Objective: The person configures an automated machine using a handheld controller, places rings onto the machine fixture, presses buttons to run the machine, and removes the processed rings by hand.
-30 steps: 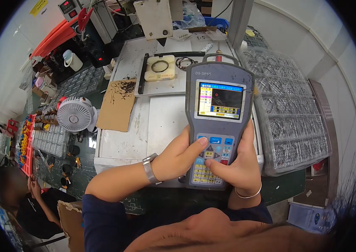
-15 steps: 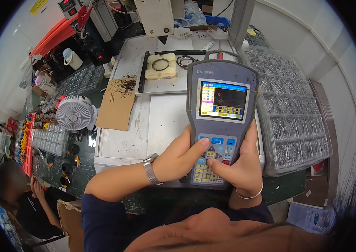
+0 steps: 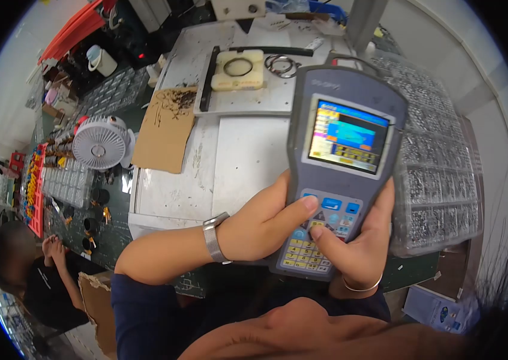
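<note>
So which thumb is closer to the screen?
The left thumb, touching a blue button up top. The right thumb is lower, by the number keys.

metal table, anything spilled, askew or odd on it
The cardboard piece at its left side has dark streaks and smears near the top, perhaps wiped-off residue. Dark specks also mark the metal table beside it.

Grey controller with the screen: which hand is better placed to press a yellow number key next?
The right hand, I think. Its thumb sits beside the yellow number keys, while the thumb of the left hand is higher, at a blue button.
</note>
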### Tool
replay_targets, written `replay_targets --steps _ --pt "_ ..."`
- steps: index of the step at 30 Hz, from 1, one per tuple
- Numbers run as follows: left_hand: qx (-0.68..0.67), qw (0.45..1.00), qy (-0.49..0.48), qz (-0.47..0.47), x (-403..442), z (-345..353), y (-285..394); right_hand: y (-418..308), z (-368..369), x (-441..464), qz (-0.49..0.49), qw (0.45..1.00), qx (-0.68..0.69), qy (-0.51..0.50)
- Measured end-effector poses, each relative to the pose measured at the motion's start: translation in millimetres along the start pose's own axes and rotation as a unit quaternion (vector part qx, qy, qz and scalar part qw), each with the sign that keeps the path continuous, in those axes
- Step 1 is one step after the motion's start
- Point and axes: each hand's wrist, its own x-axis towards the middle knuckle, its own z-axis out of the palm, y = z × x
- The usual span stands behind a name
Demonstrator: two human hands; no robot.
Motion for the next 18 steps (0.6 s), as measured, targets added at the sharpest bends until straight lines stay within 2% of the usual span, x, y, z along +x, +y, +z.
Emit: replay_targets --steps 7,9,11,12,15,18 --pt "0.011 1.000 -0.005 0.013 0.7 -2.3 -1.0 6.5 -3.5 0.5 -0.008 1.000 0.017 -0.008" --pt "0.018 1.000 -0.005 0.019 0.1 -2.5 -1.7 4.2 -0.7 -0.5 0.021 1.000 0.017 0.015" --pt "0.023 0.999 0.000 0.029 0.1 -2.9 -4.5 8.4 -2.1 0.8 -0.031 0.999 0.014 -0.001" --pt "0.028 0.999 0.002 0.041 0.0 -3.0 -6.4 12.5 -8.7 1.8 -0.055 0.998 0.002 -0.043" --pt "0.027 0.999 0.005 0.033 0.6 -3.5 -12.9 8.1 -3.3 -1.8 -0.032 0.999 -0.008 -0.002" --pt "0.040 0.998 0.006 0.053 0.4 -4.7 -15.2 15.2 -9.6 -0.2 -0.056 0.998 0.016 -0.041"
